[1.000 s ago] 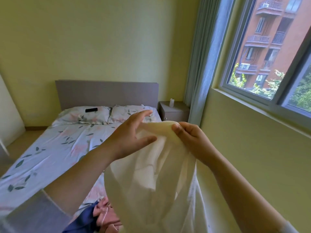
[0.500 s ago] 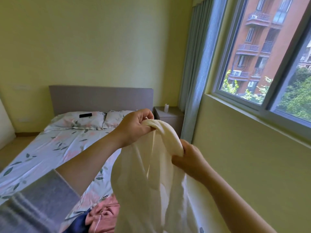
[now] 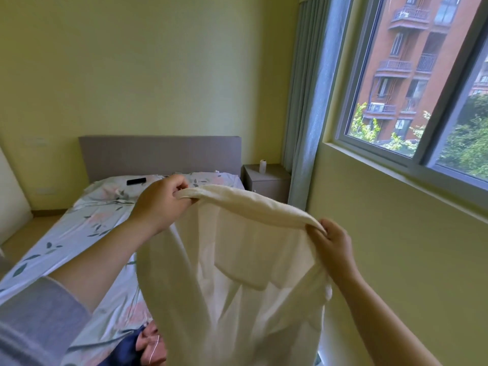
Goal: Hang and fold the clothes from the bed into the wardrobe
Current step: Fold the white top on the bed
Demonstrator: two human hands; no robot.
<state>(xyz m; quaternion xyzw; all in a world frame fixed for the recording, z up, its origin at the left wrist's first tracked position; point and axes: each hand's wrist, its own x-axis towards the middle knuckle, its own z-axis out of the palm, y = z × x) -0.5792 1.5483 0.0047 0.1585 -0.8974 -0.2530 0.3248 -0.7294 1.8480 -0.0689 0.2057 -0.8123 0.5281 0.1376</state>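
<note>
2 hands hold a cream shirt spread in the air above the bed.
The left hand curls its fingers round 1 end of the shirt's rolled top edge. The right hand pinches the other end, lower and nearer the window wall. The shirt hangs between and below them, thin and slightly see-through, with a long sleeve drooping on the left. Under it, pink and dark blue clothes lie on the bed.
</note>
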